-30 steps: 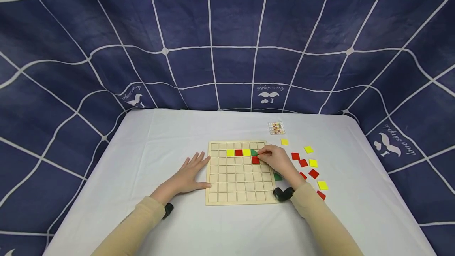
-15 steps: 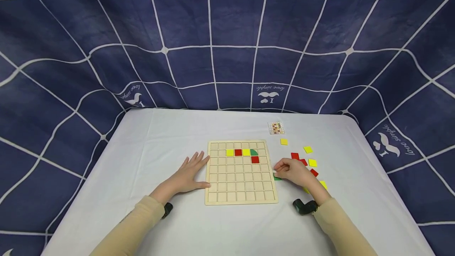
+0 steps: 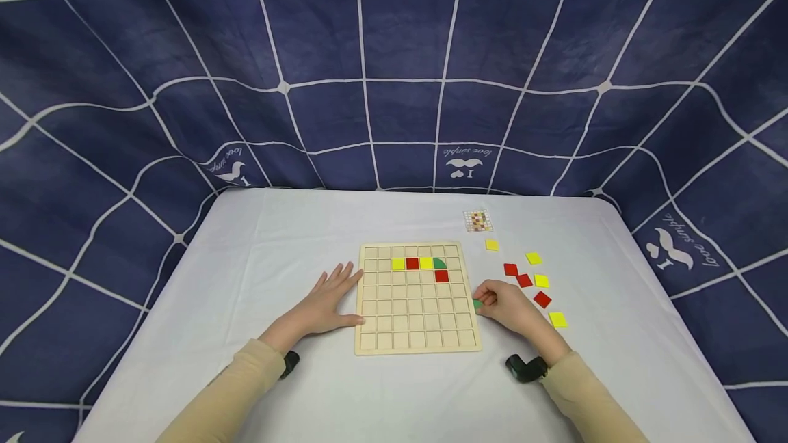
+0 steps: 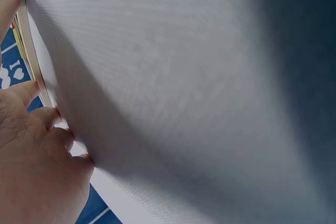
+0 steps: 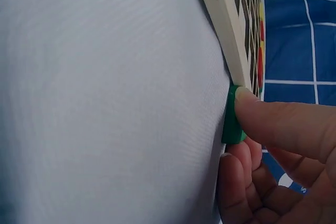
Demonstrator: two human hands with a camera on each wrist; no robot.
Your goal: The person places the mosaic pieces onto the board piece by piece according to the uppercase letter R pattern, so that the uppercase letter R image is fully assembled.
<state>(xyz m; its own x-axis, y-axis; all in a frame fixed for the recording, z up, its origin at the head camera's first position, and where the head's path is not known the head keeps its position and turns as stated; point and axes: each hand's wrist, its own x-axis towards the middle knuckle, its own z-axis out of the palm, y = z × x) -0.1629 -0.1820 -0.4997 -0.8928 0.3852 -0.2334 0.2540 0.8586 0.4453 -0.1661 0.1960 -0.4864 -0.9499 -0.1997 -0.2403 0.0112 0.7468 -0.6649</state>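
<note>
A pale wooden grid board [image 3: 400, 306] lies on the white tabletop. Its upper rows hold two yellow tiles [image 3: 398, 264], a red tile [image 3: 412, 264], a green round-edged tile [image 3: 439, 263] and, just below that, another red tile [image 3: 442, 276]. My left hand [image 3: 329, 299] rests with spread, straight fingers, thumb and fingertips at the board's left edge. Beside the right edge, my right hand [image 3: 507, 305] pinches a second green tile [image 5: 231, 119]. In the right wrist view the thumb presses on this tile near the board's corner; the fingers partly hide it.
Right of the board lie several loose tiles, among them a red tile [image 3: 542, 299] and a yellow tile [image 3: 557, 320]. A small patterned card [image 3: 477, 221] is behind the board's right corner. A blue curtain [image 3: 400, 115] hangs behind the table.
My right hand has moved from the board's upper right, off the first green tile, down to the second green tile beside the edge, and now pinches it. The left hand stays put.
</note>
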